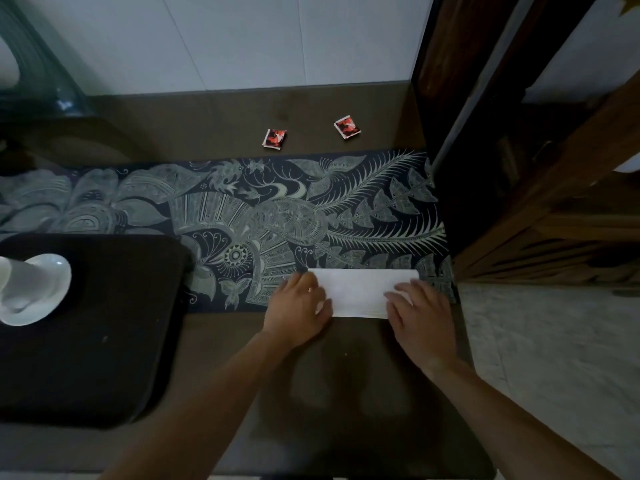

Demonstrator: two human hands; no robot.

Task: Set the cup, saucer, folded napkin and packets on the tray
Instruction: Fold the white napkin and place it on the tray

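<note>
Both hands lie flat on the white napkin [360, 292], which sits on the near edge of the patterned cloth [242, 209] on the table [207, 116]. The left hand [298, 310] presses its left end with relaxed fingers, the right hand [420, 317] its right end, fingers spread; neither curls around anything. Well to the left, the dark tray [104, 341] carries the saucer [48, 299] with the cup [7, 275] at the frame edge. Two red packets [274, 138] [347, 126] lie on bare table beyond the cloth, apart from each other.
</note>
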